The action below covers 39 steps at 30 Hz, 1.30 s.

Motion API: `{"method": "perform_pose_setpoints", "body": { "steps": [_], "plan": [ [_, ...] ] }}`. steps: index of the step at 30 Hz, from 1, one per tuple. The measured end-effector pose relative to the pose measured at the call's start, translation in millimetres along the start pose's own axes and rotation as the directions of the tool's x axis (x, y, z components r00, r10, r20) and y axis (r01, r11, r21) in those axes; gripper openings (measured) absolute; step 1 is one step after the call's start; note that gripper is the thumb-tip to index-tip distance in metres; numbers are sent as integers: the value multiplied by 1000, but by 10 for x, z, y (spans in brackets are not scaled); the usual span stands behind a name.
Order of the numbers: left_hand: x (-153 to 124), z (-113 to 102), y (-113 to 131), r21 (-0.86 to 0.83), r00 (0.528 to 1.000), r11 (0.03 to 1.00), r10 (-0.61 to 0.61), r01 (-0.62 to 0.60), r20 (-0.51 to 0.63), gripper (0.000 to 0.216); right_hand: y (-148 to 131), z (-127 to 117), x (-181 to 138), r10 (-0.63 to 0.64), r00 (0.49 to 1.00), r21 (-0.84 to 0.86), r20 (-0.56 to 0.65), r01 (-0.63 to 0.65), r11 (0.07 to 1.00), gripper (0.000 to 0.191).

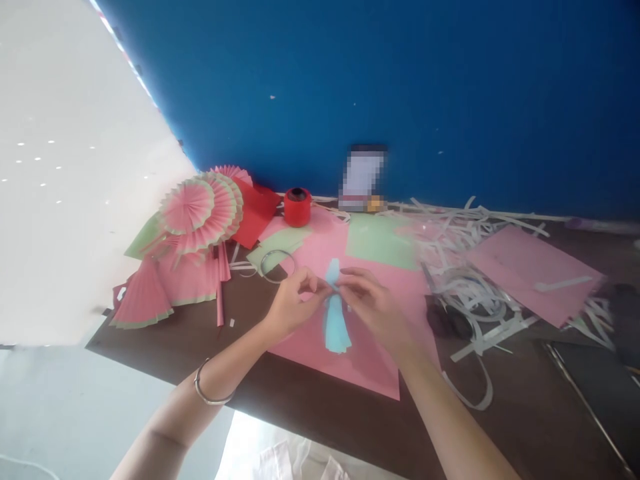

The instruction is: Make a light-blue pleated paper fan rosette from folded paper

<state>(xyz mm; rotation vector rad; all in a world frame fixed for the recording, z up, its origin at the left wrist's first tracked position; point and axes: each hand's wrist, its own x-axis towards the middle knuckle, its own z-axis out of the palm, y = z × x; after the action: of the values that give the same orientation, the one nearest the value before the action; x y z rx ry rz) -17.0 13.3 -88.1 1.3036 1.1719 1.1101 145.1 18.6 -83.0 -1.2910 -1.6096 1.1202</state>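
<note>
A light blue strip of folded paper [337,327] is pinched narrow at its middle and fans out at its lower end. My left hand [299,300] grips its waist from the left, thumb and fingertips together. From the right, my right hand [373,303] pinches the same waist, its fingers partly covering it. Both hands are over a large pink sheet [370,370] on the table. Just beyond my left hand lies a thin ring [278,252], partly on pale green paper [295,240].
Pleated pink and green paper fans [195,213] stand at the left, beside red paper [255,213] and a red roll [297,208]. White paper strips [465,293] and a pink sheet [535,273] lie at the right. Behind rises a blue wall [400,80].
</note>
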Motion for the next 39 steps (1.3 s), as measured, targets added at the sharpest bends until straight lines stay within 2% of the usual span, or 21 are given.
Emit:
{"method": "perform_pose_setpoints", "body": {
  "steps": [8,12,16,26,33,39],
  "plan": [
    [-6,-4,18,13,1000,1000,4,-4,-3,28,89,62,1,-13,998,35,-54,15,999,24],
    [-3,-5,10,9,1000,1000,13,-13,-8,27,3,88,-40,-67,992,-40,-103,63,997,19],
    [-4,-8,3,15,1000,1000,23,-23,6,27,-60,90,-66,-97,991,-86,-88,89,992,19],
    [-27,-4,-21,135,988,979,143,-150,58,26,-74,82,-84,-85,993,-10,-78,84,996,18],
    [-51,-17,-51,317,968,916,216,-245,127,23,-35,23,-43,45,995,94,-88,-37,995,25],
    [-45,-27,-58,366,948,875,278,-318,158,21,-4,-5,0,168,984,155,51,-174,972,25]
  ]
}}
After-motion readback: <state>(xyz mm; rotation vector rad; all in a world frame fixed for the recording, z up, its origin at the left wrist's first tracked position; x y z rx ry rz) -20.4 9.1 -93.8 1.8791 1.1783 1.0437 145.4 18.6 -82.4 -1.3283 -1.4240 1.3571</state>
